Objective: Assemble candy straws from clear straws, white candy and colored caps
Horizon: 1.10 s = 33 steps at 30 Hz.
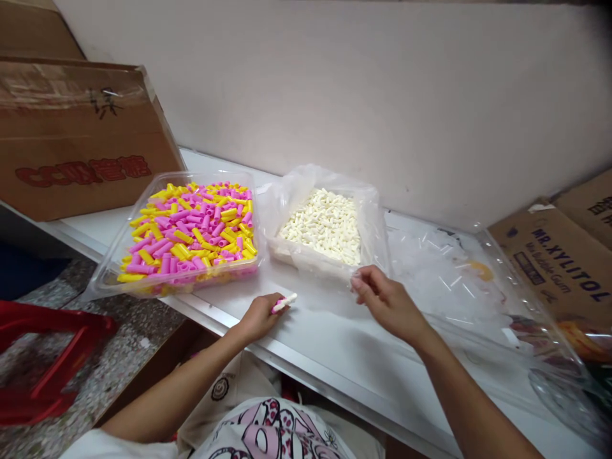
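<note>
My left hand (261,315) rests on the white table (325,344) and holds a small pink cap with a white stick (284,303) pushed into it. My right hand (382,299) hovers at the near edge of a plastic-lined tray of white sticks (325,223), fingers pinched together; whether it holds a stick I cannot tell. A clear tray full of pink and yellow caps (189,229) sits to the left, just beyond my left hand.
Cardboard boxes stand at the left (71,140) and right (559,261). A large clear plastic bag (478,280) with a few loose white sticks lies on the right of the table. A red stool (48,357) stands on the floor at the left.
</note>
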Available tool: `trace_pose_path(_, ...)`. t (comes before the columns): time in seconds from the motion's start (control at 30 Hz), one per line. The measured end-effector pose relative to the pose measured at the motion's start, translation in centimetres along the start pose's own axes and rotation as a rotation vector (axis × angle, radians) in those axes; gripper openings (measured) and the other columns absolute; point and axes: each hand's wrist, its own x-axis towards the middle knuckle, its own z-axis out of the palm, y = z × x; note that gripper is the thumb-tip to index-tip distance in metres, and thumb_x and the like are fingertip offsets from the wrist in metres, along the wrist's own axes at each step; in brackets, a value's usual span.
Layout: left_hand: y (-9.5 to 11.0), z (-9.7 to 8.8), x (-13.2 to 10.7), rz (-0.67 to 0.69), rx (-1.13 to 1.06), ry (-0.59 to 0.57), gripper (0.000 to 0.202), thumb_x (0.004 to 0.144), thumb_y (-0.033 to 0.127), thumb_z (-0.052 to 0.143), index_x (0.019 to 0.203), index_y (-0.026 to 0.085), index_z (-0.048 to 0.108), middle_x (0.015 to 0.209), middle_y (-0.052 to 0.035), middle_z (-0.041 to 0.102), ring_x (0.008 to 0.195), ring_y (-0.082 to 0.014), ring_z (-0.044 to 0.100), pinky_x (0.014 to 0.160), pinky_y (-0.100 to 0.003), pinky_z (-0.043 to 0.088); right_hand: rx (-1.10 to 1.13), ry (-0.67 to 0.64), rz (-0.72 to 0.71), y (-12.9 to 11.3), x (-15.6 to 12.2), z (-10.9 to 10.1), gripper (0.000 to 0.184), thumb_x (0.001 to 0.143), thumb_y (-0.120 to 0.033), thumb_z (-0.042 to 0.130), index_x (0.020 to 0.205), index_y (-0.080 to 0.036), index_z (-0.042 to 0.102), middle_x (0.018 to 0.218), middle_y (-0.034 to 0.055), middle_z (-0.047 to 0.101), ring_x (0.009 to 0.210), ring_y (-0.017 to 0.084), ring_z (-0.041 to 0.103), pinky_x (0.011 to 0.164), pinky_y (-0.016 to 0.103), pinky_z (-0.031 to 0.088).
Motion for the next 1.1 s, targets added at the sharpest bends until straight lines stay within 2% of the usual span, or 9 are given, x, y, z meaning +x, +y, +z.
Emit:
trace_pose_path(0.1,0.0,0.3,0.6,-0.016,-0.13,0.156,0.026,0.085,0.031,0.045,0.1,0.017,0.061,0.094,-0.0066,0.067,0.085,-0.0182,0.06,0.077,-0.028,0.043,-0.029,-0.013,-0.112,-0.6,0.0,2.1,0.024,0.09,-0.044,0.044,0.089,-0.021,0.053,0.087,0.0041,0.059,0.075,0.015,0.057,0.062,0.026,0.045)
trace_pose_path(0.17,0.7,0.1,0.6,-0.035,-0.224,0.157,0.024,0.085,0.033,0.046,0.094,0.016,0.061,0.085,-0.0045,0.066,0.078,-0.0167,0.058,0.073,-0.027,0.043,-0.021,0.001,-0.123,-0.4,-0.1,2.9,0.022,0.09,-0.041,0.046,0.093,-0.021,0.054,0.088,0.0047,0.058,0.077,0.016,0.056,0.064,0.027,0.045)
trace_pose_path(0.3,3.4,-1.0,-0.8,-0.094,-0.323,-0.043,0.024,0.082,0.037,0.051,0.069,0.016,0.054,0.062,0.0018,0.052,0.059,-0.012,0.046,0.057,-0.023,0.037,0.198,-0.03,-0.031,-0.1,-0.6,4.3,0.029,0.089,-0.04,0.05,0.112,-0.023,0.051,0.082,0.0013,0.058,0.074,0.015,0.056,0.071,0.031,0.048)
trace_pose_path(0.53,6.9,-3.6,-2.0,-0.076,-0.405,-0.289,0.031,0.082,0.044,0.053,0.067,0.017,0.046,0.058,0.0056,0.039,0.055,-0.0085,0.033,0.052,-0.022,0.026,0.416,-0.114,-0.001,-1.0,-0.8,6.8,0.028,0.084,-0.045,0.057,0.099,-0.021,0.06,0.074,0.0001,0.059,0.071,0.015,0.057,0.066,0.029,0.047)
trace_pose_path(0.67,7.6,-4.9,-2.0,0.002,-0.343,-0.383,0.03,0.084,0.039,0.049,0.064,0.017,0.044,0.058,0.0063,0.03,0.054,-0.0079,0.027,0.05,-0.022,0.022,0.244,-0.171,-0.16,-1.7,-0.9,6.6,0.026,0.091,-0.043,0.046,0.097,-0.02,0.058,0.074,0.002,0.059,0.067,0.014,0.055,0.063,0.028,0.043)
trace_pose_path(0.8,8.3,-5.8,-2.3,0.179,-0.038,-0.346,0.011,0.083,0.02,0.046,0.073,0.016,0.051,0.064,0.0026,0.045,0.059,-0.0107,0.04,0.055,-0.023,0.032,-0.095,-0.134,-0.373,-2.3,-1.1,6.3,0.034,0.091,-0.046,0.039,0.078,-0.019,0.055,0.073,0.006,0.055,0.063,0.016,0.048,0.059,0.03,0.036)
trace_pose_path(0.9,8.3,-5.7,-2.6,0.41,0.397,-0.271,0.02,0.073,0.007,0.049,0.09,0.015,0.055,0.081,-0.0049,0.056,0.073,-0.017,0.05,0.066,-0.027,0.039,0.003,-0.234,-0.145,-2.9,-1.6,6.9,0.046,0.091,-0.056,0.03,0.065,-0.021,0.045,0.06,0.0007,0.045,0.052,0.013,0.038,0.052,0.027,0.031)
trace_pose_path(1.03,6.3,-4.1,-2.9,0.636,0.682,-0.24,0.015,0.087,0.013,0.041,0.098,0.015,0.052,0.082,-0.0076,0.057,0.076,-0.0205,0.052,0.07,-0.032,0.043,0.4,-0.609,0.368,-2.6,-2.0,8.1,0.057,0.087,-0.068,0.013,0.061,-0.023,0.036,0.048,-0.0074,0.025,0.039,0.009,0.021,0.041,0.024,0.023)
trace_pose_path(1.1,4.2,-2.8,-2.7,0.631,0.666,-0.202,0.018,0.089,0.016,0.041,0.105,0.015,0.051,0.083,-0.0073,0.057,0.077,-0.0202,0.054,0.069,-0.032,0.045,0.322,-0.592,0.348,-2.0,-1.8,7.8,0.057,0.085,-0.07,0.023,0.066,-0.021,0.045,0.049,-0.0062,0.034,0.04,0.009,0.029,0.043,0.024,0.026)
